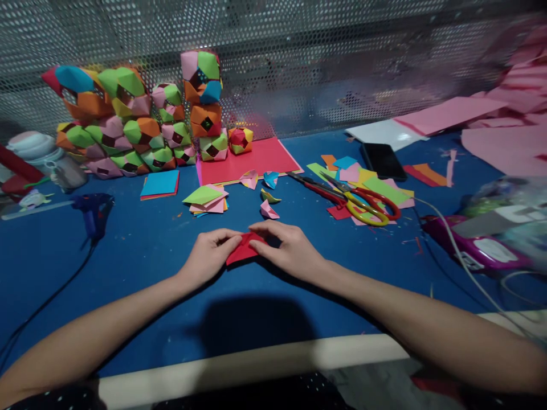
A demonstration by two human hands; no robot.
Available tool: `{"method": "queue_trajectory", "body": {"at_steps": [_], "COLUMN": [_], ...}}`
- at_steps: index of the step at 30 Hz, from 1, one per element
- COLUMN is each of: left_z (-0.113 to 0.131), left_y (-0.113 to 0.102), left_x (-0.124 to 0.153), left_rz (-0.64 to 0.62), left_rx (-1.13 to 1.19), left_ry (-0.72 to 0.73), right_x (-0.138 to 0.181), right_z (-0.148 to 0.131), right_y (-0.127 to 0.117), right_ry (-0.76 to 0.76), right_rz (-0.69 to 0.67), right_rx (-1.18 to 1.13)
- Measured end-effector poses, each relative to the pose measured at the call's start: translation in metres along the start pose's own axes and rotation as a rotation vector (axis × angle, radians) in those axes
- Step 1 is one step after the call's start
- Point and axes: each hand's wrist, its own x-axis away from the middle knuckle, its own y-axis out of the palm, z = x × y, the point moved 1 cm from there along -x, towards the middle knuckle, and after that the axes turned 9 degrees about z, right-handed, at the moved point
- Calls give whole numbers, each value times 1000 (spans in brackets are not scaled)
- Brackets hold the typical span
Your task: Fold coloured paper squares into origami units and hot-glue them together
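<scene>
A small red folded paper piece (244,249) lies on the blue table top (149,250) in front of me. My left hand (209,255) pinches its left side with curled fingers. My right hand (286,247) presses and grips its right side, fingers bent over the paper. Both hands meet at the piece near the table's middle.
Stacked multicoloured origami cubes (137,125) stand at the back left. A red sheet (248,162), small folded bits (269,196), a pile of paper squares (207,199), scissors (350,196), a black phone (382,161), a blue glue gun (92,210) and pink paper (491,119) surround the hands.
</scene>
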Motion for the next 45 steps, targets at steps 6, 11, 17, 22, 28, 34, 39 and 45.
{"method": "queue_trajectory", "body": {"at_steps": [6,11,17,22,28,34,39,45], "left_z": [-1,-2,-1,1,3,3,3,3], "left_y": [1,2,5,6,4,2,2,3], "left_x": [1,2,5,7,5,4,4,5], "left_rz": [8,-8,-40,-80,-115,-139,-115,-103], "left_rx": [29,23,63,30,-8,-32,-37,-39], "left_ry": [-35,-50,-62,-9,20,5,13,2], "right_x": [-3,-4,-4,-2,-2,-3,-3,-5], "right_z": [-2,-4,-6,-9,-10,-11,-14,-14], "right_y": [-1,-1,0,0,-1,-2,-3,-6], "right_ry": [177,215,224,199,180,195,227,254], "right_rz": [-52,-64,-51,-57,-57,-64,-78,-110], "right_rx": [-77,-123,-106,-112,-101,-102,-119,-161]}}
